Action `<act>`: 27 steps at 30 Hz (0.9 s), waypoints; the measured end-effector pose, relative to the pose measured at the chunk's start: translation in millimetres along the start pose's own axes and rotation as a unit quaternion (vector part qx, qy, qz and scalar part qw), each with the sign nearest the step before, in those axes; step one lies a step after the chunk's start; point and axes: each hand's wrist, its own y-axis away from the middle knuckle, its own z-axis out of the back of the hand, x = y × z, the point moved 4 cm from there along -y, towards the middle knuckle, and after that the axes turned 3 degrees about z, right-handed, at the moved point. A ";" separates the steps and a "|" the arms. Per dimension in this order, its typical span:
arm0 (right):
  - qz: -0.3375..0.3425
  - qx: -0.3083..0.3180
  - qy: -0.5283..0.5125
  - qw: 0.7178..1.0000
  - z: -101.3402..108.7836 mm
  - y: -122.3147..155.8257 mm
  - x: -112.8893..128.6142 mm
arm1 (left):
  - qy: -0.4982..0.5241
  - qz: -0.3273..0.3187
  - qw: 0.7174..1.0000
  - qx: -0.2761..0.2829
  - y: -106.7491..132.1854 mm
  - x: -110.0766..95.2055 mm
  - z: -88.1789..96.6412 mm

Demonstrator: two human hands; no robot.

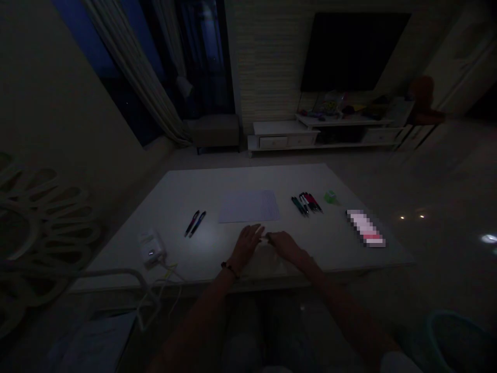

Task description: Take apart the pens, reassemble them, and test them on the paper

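Observation:
My left hand [248,242], with a dark bracelet at the wrist, and my right hand [285,245] meet over the near part of the white table [240,181]. Their fingers are closed in toward each other around a small pale thing [264,239], too dim and too covered to name. Just beyond the hands lies a sheet of paper [248,206], flat, with faint lines along its right side. Two pens [194,224] rest to the left of the paper. On its right, several pens [306,203] lie side by side.
Right of the pens are a small green cube [330,196] and a phone [366,228] with a lit, blurred screen. At the left edge sits a white box-shaped device [151,247] with cables [166,274]. A teal-rimmed bin [433,331] stands at lower right. The room is dark.

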 end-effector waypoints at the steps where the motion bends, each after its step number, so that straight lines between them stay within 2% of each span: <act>1: -0.021 -0.022 -0.052 0.998 1.9 -2.6 -11.8 | -0.005 0.027 0.999 -0.019 -2.8 10.0 2.7; 3: -0.061 -0.080 -0.205 0.973 7.3 -10.9 -36.0 | -0.011 0.087 0.995 -0.039 -6.9 35.0 3.8; 4: -0.080 -0.117 -0.292 0.946 11.1 -17.0 -47.3 | -0.014 0.110 0.993 -0.036 -8.4 47.9 1.9; 7: -0.116 -0.208 -0.510 0.827 26.7 -42.3 -72.3 | -0.024 0.139 0.990 -0.008 -12.1 79.4 -8.3; 9: -0.113 -0.197 -0.609 0.760 38.3 -63.3 -78.4 | -0.027 0.149 0.988 0.004 -14.0 91.4 -14.8; 11: -0.082 -0.148 -0.673 0.720 50.7 -83.9 -77.9 | -0.028 0.156 0.987 0.013 -15.2 96.4 -19.4; 15: -0.029 -0.098 -0.718 0.688 67.8 -118.0 -78.6 | -0.026 0.156 0.987 0.027 -15.7 95.9 -22.3; 19: -0.009 -0.084 -0.738 0.669 65.4 -147.7 -84.6 | -0.026 0.162 0.986 0.028 -15.9 95.8 -21.1; 27: -0.023 -0.089 -0.732 0.675 54.4 -176.4 -96.7 | -0.036 0.163 0.985 0.041 -17.7 96.3 -21.9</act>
